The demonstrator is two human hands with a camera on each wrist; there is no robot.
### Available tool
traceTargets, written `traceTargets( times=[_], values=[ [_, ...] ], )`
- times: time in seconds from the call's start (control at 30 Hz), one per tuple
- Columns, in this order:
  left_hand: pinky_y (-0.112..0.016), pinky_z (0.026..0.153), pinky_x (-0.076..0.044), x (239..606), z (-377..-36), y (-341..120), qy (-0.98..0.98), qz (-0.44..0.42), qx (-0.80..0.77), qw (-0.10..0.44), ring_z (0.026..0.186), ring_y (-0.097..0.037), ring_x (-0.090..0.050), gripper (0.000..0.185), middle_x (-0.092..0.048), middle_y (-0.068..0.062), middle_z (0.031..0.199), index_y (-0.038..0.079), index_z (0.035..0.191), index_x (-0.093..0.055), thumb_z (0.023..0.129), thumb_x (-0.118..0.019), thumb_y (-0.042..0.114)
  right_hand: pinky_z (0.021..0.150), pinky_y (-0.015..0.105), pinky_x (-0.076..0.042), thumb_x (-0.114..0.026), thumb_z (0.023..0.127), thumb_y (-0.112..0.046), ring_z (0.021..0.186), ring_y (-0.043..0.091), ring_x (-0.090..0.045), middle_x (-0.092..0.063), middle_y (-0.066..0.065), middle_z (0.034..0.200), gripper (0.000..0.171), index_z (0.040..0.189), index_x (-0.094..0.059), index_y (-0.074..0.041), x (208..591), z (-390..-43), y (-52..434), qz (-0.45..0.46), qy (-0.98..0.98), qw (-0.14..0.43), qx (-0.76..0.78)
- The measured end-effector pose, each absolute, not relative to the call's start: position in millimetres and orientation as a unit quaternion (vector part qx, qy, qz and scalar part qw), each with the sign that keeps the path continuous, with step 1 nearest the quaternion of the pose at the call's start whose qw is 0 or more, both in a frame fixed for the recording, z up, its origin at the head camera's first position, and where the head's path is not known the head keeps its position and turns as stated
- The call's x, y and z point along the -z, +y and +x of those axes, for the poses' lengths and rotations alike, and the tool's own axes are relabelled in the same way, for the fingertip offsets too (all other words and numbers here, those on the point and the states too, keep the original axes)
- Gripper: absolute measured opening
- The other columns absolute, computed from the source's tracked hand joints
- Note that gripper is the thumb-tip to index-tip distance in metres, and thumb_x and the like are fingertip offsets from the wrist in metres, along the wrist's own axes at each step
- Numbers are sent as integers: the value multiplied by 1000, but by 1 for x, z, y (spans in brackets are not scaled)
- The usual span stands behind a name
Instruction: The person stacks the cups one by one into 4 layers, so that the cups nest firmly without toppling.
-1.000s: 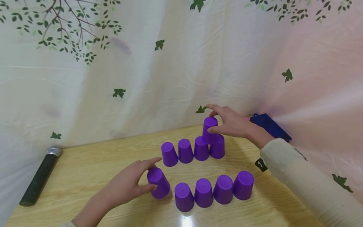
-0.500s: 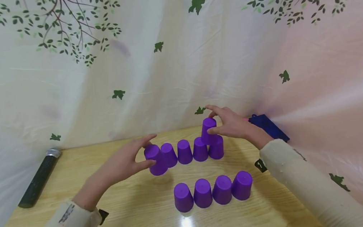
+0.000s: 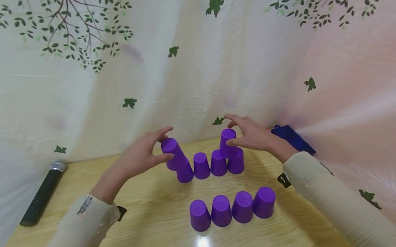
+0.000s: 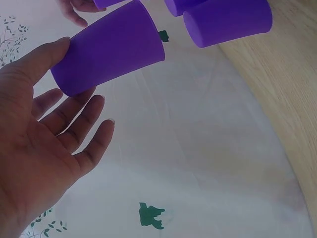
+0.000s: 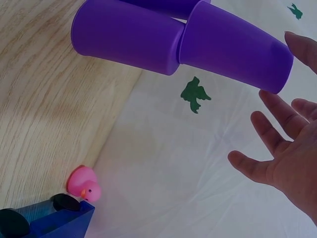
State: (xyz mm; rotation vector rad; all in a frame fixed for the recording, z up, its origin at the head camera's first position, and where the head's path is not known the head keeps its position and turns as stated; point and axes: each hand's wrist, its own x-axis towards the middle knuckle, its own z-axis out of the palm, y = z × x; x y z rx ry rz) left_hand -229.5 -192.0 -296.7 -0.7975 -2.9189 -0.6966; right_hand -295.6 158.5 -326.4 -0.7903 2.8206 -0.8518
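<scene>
Upside-down purple cups stand in two rows on the wooden table (image 3: pixel 151 237). The front row (image 3: pixel 232 208) has several cups side by side. My left hand (image 3: pixel 170 142) pinches a purple cup (image 3: pixel 173 153) between thumb and fingers and holds it tilted in the air, just above the leftmost cup (image 3: pixel 185 173) of the back row. The left wrist view shows this cup (image 4: pixel 109 47) against my thumb. My right hand (image 3: pixel 227 128) grips another purple cup (image 3: pixel 228 143) that sits on top of the two rightmost back-row cups (image 3: pixel 236 162). That cup (image 5: pixel 233 47) appears in the right wrist view too.
A black cylinder with a silver end (image 3: pixel 41 194) lies at the table's left edge. At the back right there is a dark blue box (image 3: pixel 293 138) with a pink rubber duck (image 5: pixel 85 184) beside it. A leaf-print curtain hangs close behind the table.
My left hand has lifted its cup from the left end of the front row and carried it back and up, over the back row's left end. My right hand has stayed on its cup.
</scene>
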Motion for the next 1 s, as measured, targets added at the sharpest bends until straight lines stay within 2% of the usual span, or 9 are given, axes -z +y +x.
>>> traceTargets(
  times=[0.53, 1.0],
  values=[
    [-46, 103, -50, 297, -259, -167, -944, -246, 221, -14, 120, -28, -61, 82, -66, -12, 127, 15, 157, -32, 89, -76, 30, 113, 60, -37, -74, 89, -34, 145, 39, -34, -52, 16, 146, 90, 160, -23, -14, 328, -297, 158, -268, 918, 39, 291],
    [-47, 105, -49, 306, -272, -162, -948, -238, 211, -24, 122, -31, -60, 82, -66, -16, 129, 15, 157, -33, 89, -76, 32, 113, 61, -37, -75, 88, -33, 146, 39, -33, -51, 16, 147, 90, 159, -24, -15, 327, -299, 158, -266, 917, 36, 296]
  ],
)
